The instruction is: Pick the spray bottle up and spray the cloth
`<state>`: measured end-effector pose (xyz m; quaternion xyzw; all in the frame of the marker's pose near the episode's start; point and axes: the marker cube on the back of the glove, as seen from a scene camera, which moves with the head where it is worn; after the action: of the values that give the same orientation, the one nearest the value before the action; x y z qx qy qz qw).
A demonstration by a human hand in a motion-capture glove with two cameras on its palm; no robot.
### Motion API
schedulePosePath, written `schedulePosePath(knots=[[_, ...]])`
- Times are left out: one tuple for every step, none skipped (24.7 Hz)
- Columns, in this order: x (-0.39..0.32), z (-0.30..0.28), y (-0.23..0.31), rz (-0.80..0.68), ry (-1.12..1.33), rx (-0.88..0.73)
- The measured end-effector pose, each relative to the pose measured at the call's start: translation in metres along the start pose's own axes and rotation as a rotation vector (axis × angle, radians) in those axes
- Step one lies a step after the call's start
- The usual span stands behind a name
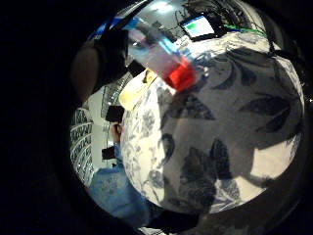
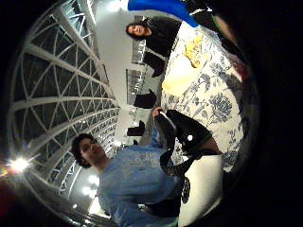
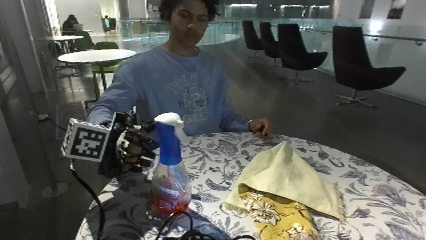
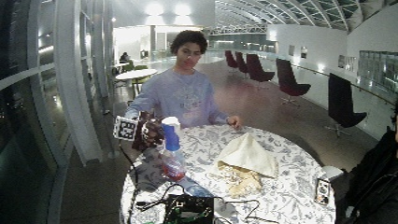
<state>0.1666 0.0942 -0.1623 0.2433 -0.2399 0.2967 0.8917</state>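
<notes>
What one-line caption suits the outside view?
Gloved right hand grips the spray bottle by its blue neck beside the yellow cloth on the floral-clothed table.

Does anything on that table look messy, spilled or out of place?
Nothing looks spilled or broken. The yellow cloth lies in a crumpled, peaked heap rather than flat on the flowered tablecloth. The spray bottle is upright, its neck beside the gloved right hand. Dark cables trail over the near edge.

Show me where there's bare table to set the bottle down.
Bare tablecloth lies between the spray bottle and the yellow cloth, and beyond the cloth toward the bare hand. The near edge is crowded with cables.
</notes>
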Motion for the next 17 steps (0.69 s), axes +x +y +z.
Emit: schedulePosePath(knots=[[0.004,-0.001,-0.006,0.004,0.001,0.005],[0.007,-0.002,-0.012,0.008,0.002,0.015],[0.009,-0.003,-0.019,0.013,0.004,0.032],[0.011,-0.004,-0.026,0.021,0.006,0.053],[0.013,-0.004,-0.034,0.030,0.006,0.075],[0.014,-0.003,-0.042,0.039,0.005,0.093],[0.015,-0.001,-0.050,0.049,0.004,0.108],[0.016,0.001,-0.058,0.059,0.004,0.118],[0.017,0.003,-0.066,0.068,0.005,0.124],[0.017,0.006,-0.073,0.076,0.005,0.129],[0.018,0.009,-0.080,0.081,0.003,0.132],[0.018,0.012,-0.087,0.085,-0.002,0.134],[0.018,0.015,-0.093,0.085,-0.009,0.135],[0.019,0.018,-0.098,0.082,-0.017,0.135],[0.019,0.021,-0.102,0.076,-0.025,0.135],[0.020,0.023,-0.106,0.068,-0.031,0.137],[0.021,0.024,-0.109,0.061,-0.035,0.144]])
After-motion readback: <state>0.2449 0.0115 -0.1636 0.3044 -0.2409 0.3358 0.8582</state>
